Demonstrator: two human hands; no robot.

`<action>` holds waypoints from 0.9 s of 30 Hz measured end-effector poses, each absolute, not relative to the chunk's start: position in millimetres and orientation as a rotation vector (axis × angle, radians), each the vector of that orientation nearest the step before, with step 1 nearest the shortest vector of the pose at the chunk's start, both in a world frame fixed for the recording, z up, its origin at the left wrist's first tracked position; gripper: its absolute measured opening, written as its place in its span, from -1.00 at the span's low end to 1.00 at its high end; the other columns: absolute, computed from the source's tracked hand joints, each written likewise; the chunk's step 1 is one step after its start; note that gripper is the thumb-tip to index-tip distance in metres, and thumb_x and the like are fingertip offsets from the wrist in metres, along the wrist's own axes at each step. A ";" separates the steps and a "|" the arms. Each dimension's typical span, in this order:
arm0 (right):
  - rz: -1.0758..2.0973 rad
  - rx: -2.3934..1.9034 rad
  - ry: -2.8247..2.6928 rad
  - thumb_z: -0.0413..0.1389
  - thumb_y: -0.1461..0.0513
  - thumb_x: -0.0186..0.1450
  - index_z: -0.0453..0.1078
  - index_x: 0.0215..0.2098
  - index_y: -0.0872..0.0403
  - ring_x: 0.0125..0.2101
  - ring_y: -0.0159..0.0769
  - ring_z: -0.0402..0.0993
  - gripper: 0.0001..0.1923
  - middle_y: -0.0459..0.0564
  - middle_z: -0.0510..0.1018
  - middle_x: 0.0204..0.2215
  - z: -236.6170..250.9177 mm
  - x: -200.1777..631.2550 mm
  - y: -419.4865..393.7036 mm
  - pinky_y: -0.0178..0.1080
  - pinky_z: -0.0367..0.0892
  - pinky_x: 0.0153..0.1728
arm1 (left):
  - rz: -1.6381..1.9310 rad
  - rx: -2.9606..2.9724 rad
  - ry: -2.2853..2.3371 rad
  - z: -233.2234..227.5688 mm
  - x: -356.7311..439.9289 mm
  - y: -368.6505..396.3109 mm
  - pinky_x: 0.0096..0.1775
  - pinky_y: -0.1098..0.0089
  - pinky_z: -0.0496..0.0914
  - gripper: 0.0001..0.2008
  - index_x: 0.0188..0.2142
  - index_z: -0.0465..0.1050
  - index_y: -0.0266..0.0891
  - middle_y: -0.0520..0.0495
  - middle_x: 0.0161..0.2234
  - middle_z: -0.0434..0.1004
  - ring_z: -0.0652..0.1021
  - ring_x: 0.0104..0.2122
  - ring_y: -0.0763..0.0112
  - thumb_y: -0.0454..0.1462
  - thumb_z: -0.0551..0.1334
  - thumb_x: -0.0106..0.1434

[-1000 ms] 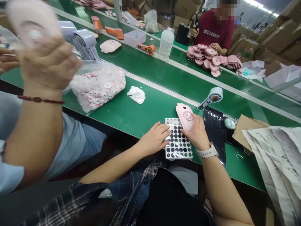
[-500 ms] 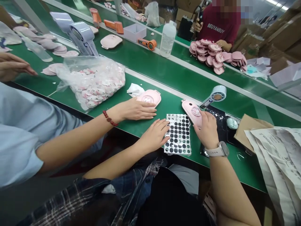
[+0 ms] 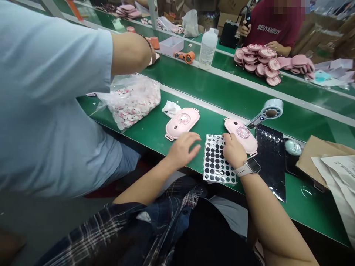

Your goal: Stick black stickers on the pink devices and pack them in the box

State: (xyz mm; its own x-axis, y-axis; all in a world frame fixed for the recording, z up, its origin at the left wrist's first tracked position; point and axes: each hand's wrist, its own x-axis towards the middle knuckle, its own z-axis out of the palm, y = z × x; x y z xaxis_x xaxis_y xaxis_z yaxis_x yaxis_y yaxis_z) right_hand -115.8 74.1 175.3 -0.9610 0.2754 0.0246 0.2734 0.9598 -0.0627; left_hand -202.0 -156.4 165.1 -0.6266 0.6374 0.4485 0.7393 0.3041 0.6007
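Observation:
My left hand [image 3: 183,148] hovers beside a pink oval case [image 3: 181,125], its thumb and fingers apart and holding nothing. That case has a clear round window and a small black slot. My right hand [image 3: 234,149] bends over the upper right of a sheet of round black stickers [image 3: 215,162]. Its fingers are pressed together at the sheet, and what lies between the tips is hidden. Just right of it lies a second pink oval case [image 3: 244,136], with a round window and one black dot near its far end.
A pale blue handheld fan [image 3: 270,110] and a black sheet [image 3: 270,162] are on the right, near a brown carton [image 3: 321,157]. Left lies a clear bag of white-and-pink pieces [image 3: 137,103]. A co-worker's arm [image 3: 130,53] reaches across; another person stands behind pink pieces [image 3: 260,61].
My right hand has left the right-hand case for the sticker sheet. My left hand has lifted off the sheet's edge. The co-worker's hand has left the left-hand case; their body now leans over the bench.

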 end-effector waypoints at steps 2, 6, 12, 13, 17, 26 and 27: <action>0.062 -0.442 -3.093 -0.04 0.50 0.31 0.33 0.07 0.19 -0.40 -0.21 0.37 -0.61 0.21 0.41 -0.07 176.9 -117.5 73.4 -0.19 0.14 -0.46 | -1.156 -0.906 -2.496 173.1 -228.1 -169.9 0.15 0.08 0.42 -0.78 -0.04 0.49 -0.23 -0.21 -0.03 0.58 0.53 0.05 0.12 -0.22 0.15 0.42; 0.013 -0.471 -3.109 -0.09 0.51 0.33 0.29 0.08 0.20 -0.43 -0.23 0.36 -0.61 0.22 0.40 -0.09 177.5 -119.4 71.5 -0.19 0.12 -0.47 | -0.881 -0.430 -2.769 171.1 -270.3 -190.7 0.21 -0.07 0.31 -0.66 0.04 0.47 -0.26 -0.32 0.11 0.49 0.41 0.16 -0.12 -0.14 0.24 0.35; 0.001 -0.511 -3.084 -0.10 0.52 0.31 0.29 0.02 0.20 -0.46 -0.26 0.32 -0.64 0.21 0.38 -0.13 174.9 -119.9 68.8 -0.20 0.12 -0.46 | -0.966 -0.513 -2.882 163.3 -265.9 -184.1 0.23 -0.08 0.29 -0.59 -0.02 0.39 -0.24 -0.31 0.07 0.51 0.42 0.18 -0.15 -0.06 0.34 0.25; 0.004 -0.518 -3.072 -0.09 0.53 0.30 0.28 0.00 0.21 -0.47 -0.28 0.30 -0.64 0.21 0.38 -0.13 174.3 -119.8 68.8 -0.20 0.12 -0.46 | -1.055 -0.495 -2.883 165.1 -261.7 -181.9 0.18 -0.05 0.35 -0.55 0.01 0.35 -0.24 -0.29 0.03 0.53 0.47 0.13 -0.13 -0.08 0.36 0.22; 0.016 -0.526 -3.005 -0.10 0.52 0.29 0.27 -0.02 0.20 -0.48 -0.32 0.21 -0.65 0.21 0.37 -0.13 171.1 -116.6 68.9 -0.21 0.11 -0.46 | -1.363 -0.420 -2.834 170.0 -248.3 -179.8 0.00 0.01 0.47 -0.44 0.10 0.27 -0.17 -0.17 -0.08 0.55 0.59 -0.07 -0.06 -0.10 0.37 0.16; 0.014 -0.534 -2.937 -0.14 0.50 0.39 0.31 -0.06 0.18 -0.38 -0.24 0.29 -0.71 0.18 0.39 -0.13 166.0 -106.4 63.9 -0.21 0.12 -0.37 | -2.977 -0.377 -1.901 160.9 -185.8 -181.8 0.11 0.08 0.51 -0.23 0.12 0.35 -0.19 -0.31 0.21 0.49 0.55 0.16 -0.04 0.12 0.47 0.05; 0.015 -0.532 -2.939 -0.14 0.50 0.40 0.32 -0.06 0.18 -0.36 -0.24 0.30 -0.71 0.18 0.39 -0.13 166.6 -105.8 63.3 -0.21 0.13 -0.35 | -3.038 -0.389 -1.887 162.7 -176.2 -182.5 0.08 0.08 0.54 -0.20 0.13 0.35 -0.17 -0.30 0.22 0.49 0.55 0.15 -0.06 0.12 0.50 0.02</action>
State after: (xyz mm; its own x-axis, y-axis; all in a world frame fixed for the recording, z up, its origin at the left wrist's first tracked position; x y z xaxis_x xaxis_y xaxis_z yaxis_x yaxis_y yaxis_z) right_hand -105.8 63.3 166.6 -0.9250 0.3490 0.1500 0.3474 0.9370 -0.0376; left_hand -176.2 -182.5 162.7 -0.8755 0.4797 -0.0575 -0.2642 -0.3757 0.8883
